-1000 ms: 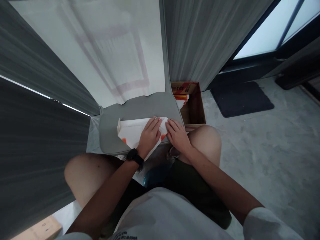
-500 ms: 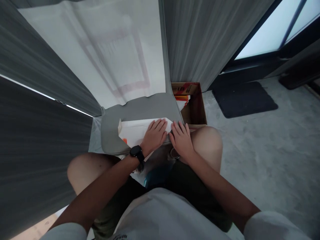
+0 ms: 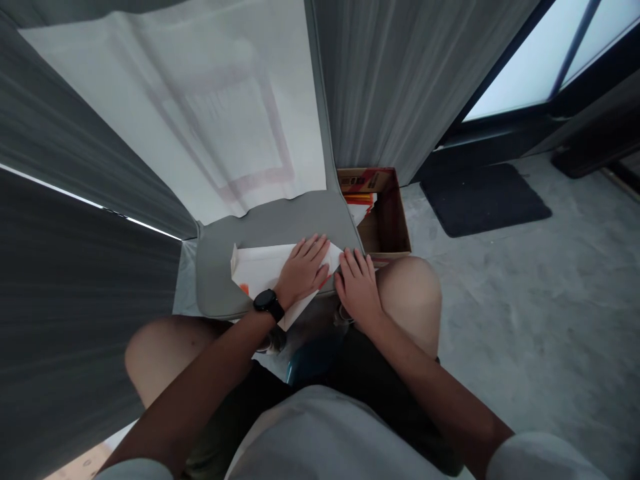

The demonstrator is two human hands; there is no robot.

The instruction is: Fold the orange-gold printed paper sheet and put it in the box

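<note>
A folded sheet of white paper (image 3: 261,263) with orange marks lies on the grey seat (image 3: 300,212) of a chair. My left hand (image 3: 303,267), with a black watch at the wrist, rests flat across the paper, fingers stretched out. Beside it, my right hand (image 3: 359,283) lies at the paper's pointed right end, fingers extended and touching its edge. A corner of the paper sticks out below my left hand, past the front of the seat.
Large white paper (image 3: 240,120) with a faint pink frame covers the chair's back. A cardboard box (image 3: 397,213) holding orange-edged papers (image 3: 361,205) stands at the seat's right. Farther right, a dark mat (image 3: 485,199) lies on the floor. Grey curtains (image 3: 380,80) hang behind.
The view has shifted slightly, so everything sits a little farther left and lower. Both hands stay on the paper in nearly the same pose; more of its lower corner shows.
</note>
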